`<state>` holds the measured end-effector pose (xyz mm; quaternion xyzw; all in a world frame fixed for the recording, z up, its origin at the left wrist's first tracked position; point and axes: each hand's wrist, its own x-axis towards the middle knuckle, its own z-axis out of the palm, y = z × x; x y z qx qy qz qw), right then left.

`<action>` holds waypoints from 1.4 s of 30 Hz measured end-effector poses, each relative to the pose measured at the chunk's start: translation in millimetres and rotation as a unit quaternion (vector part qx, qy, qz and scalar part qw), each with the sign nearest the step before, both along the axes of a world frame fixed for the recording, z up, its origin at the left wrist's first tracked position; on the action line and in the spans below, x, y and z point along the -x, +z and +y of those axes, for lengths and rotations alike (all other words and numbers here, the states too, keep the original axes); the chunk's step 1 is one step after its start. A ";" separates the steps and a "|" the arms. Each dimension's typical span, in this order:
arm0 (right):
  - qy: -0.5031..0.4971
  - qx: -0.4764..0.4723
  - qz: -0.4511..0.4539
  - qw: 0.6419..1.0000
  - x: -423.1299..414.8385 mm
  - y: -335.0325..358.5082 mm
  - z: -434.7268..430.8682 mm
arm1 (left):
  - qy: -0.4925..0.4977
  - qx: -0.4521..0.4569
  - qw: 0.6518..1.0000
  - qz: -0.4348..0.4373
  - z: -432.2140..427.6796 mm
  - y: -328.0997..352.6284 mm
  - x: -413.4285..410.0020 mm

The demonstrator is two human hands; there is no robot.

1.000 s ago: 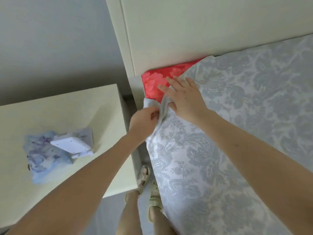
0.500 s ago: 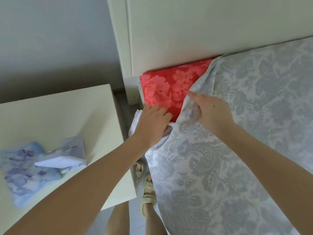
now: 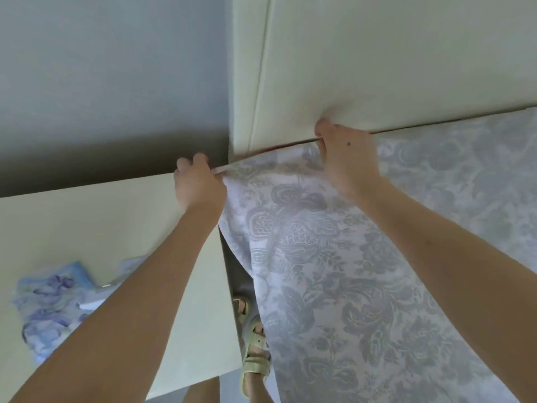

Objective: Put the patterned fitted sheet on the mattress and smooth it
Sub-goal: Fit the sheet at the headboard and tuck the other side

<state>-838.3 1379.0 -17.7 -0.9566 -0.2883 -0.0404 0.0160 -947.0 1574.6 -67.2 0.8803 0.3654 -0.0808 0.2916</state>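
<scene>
Gripping the hem of the sheet (image 3: 334, 286) with the left hand (image 3: 197, 181), closed tight round the corner fold, right at the outer post of the headboard (image 3: 377, 68) and just above the far edge of the desk (image 3: 87, 222). Curling the right hand (image 3: 345, 158) down over the sheet's top edge, clamping it where cloth meets the headboard's base and drawing folds in toward the knuckles. Holding the sheet flush along the headboard line, spread grey-blue and floral over the whole right side, dropping over the near side edge and hanging down past the desk. Standing in pale green sandals (image 3: 255, 344) in the narrow dark gap between that hanging edge and the desk's right side, with little room either way. Reaching the left forearm over a crumpled blue flowered cloth (image 3: 49, 303) on the desk's left part, well apart from the sheet. Facing a plain grey wall (image 3: 101, 68) behind the desk, shadowed along the desk's far edge.
</scene>
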 end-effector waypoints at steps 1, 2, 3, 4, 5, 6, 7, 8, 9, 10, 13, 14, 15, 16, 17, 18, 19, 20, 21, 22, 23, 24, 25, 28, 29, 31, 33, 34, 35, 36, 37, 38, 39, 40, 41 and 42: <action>-0.012 0.023 0.002 1.000 -0.8 -3.9 -1.9 | -0.010 0.022 0.999 0.023 0.8 -8.9 -2.8; -0.016 0.048 0.005 0.999 -2.0 -6.9 -3.2 | -0.014 0.068 0.997 0.029 0.5 -16.8 -4.0; -0.016 0.066 0.015 0.998 -3.4 -10.5 -4.1 | -0.008 0.137 0.990 0.028 -1.2 -21.6 -4.0; -0.013 0.079 0.038 0.996 -5.4 -15.5 -4.9 | -0.005 0.202 0.979 0.034 -3.5 -24.8 -1.7; -0.003 0.095 0.060 0.994 -7.1 -20.5 -5.7 | -0.027 0.221 0.974 0.044 -6.0 -28.0 1.3; 0.006 0.114 0.080 0.990 -8.1 -24.6 -5.4 | -0.069 0.202 0.975 0.062 -8.6 -29.5 2.6; 0.015 0.129 0.092 0.987 -8.2 -27.4 -4.2 | -0.113 0.162 0.977 0.075 -10.5 -29.9 2.6; 0.018 0.127 0.093 0.987 -7.6 -28.8 -0.9 | -0.149 0.122 0.978 0.079 -10.5 -31.1 1.8; 0.015 0.102 0.078 0.992 -4.7 -26.2 1.3 | -0.179 0.096 0.976 0.075 -11.5 -31.7 -2.5; 0.010 0.063 0.051 0.997 1.7 -21.3 3.7 | -0.199 0.089 0.973 0.076 -12.7 -35.9 -7.0; 0.021 -0.018 -0.041 0.999 44.5 -11.3 8.4 | -0.199 0.146 0.953 0.174 -20.3 -48.1 -14.3; 0.028 -0.010 -0.029 0.999 63.9 -12.6 6.3 | -0.145 0.222 0.939 0.217 -26.8 -51.6 -13.4; 0.029 0.015 0.001 0.999 82.8 -17.7 1.5 | -0.063 0.311 0.918 0.239 -34.8 -52.7 -8.9; 0.024 0.045 0.040 0.998 98.8 -25.9 -5.4 | 0.011 0.383 0.891 0.243 -43.4 -55.0 -3.1; 0.015 0.073 0.078 0.994 110.5 -34.7 -13.2 | 0.059 0.429 0.867 0.247 -51.9 -57.0 4.5; 0.011 0.092 0.115 0.989 117.7 -43.1 -20.9 | 0.097 0.460 0.847 0.247 -59.8 -61.8 14.0; 0.011 0.096 0.146 0.985 121.4 -49.0 -27.7 | 0.134 0.483 0.831 0.240 -66.4 -67.7 23.4; 0.010 0.085 0.167 0.982 122.3 -52.8 -32.8 | 0.176 0.506 0.815 0.219 -71.7 -72.8 32.4; 0.006 0.067 0.182 0.981 121.4 -54.9 -35.9 | 0.221 0.514 0.808 0.183 -75.4 -74.0 39.4; 0.000 0.049 0.197 0.979 120.1 -55.8 -37.2 | 0.263 0.506 0.810 0.137 -77.1 -76.7 44.3; -0.005 0.039 0.212 0.976 119.5 -55.7 -37.5 | 0.292 0.476 0.824 0.093 -77.4 -71.9 48.7; -0.011 0.037 0.229 0.973 119.2 -55.8 -37.6 | 0.301 0.429 0.850 0.056 -75.7 -67.4 52.8; -0.017 0.037 0.244 0.969 119.0 -55.6 -37.5 | 0.293 0.379 0.877 0.020 -71.1 -57.8 58.1; -0.026 0.030 0.276 0.960 117.1 -52.3 -36.3 | 0.242 0.248 0.935 -0.080 -38.1 -12.0 80.4; -0.025 0.023 0.283 0.959 116.0 -51.0 -36.2 | 0.234 0.208 0.944 -0.107 -20.5 9.2 85.5; -0.021 0.006 0.295 0.955 114.8 -47.7 -36.8 | 0.220 0.142 0.954 -0.146 13.9 43.6 88.6; -0.019 0.001 0.306 0.952 114.0 -44.0 -37.6 | 0.172 0.108 0.965 -0.163 37.6 66.3 79.5; -0.020 0.004 0.311 0.950 113.3 -41.8 -37.2 | 0.147 0.136 0.968 -0.149 43.5 67.9 72.5; -0.021 0.008 0.313 0.949 112.7 -39.5 -36.7 | 0.128 0.187 0.967 -0.116 44.9 67.5 64.7; -0.021 0.012 0.314 0.949 112.2 -37.0 -35.9 | 0.110 0.236 0.963 -0.067 43.2 61.7 57.7; -0.020 0.012 0.316 0.949 111.7 -34.4 -35.2 | 0.075 0.267 0.961 -0.013 38.7 53.0 51.0; -0.021 0.012 0.316 0.948 111.3 -31.8 -34.1 | 0.034 0.287 0.957 0.026 32.9 41.8 46.2; -0.021 0.012 0.312 0.950 111.1 -28.9 -33.0 | 0.007 0.312 0.949 0.043 25.3 31.9 41.7; -0.023 0.012 0.301 0.953 111.2 -26.3 -32.2 | -0.003 0.356 0.934 0.044 14.7 23.7 39.2; -0.025 0.013 0.286 0.958 111.7 -24.1 -32.3 | 0.005 0.415 0.909 0.039 2.8 14.1 37.9; -0.028 0.015 0.274 0.961 112.1 -22.2 -32.5 | 0.031 0.487 0.872 0.034 -10.7 5.1 37.7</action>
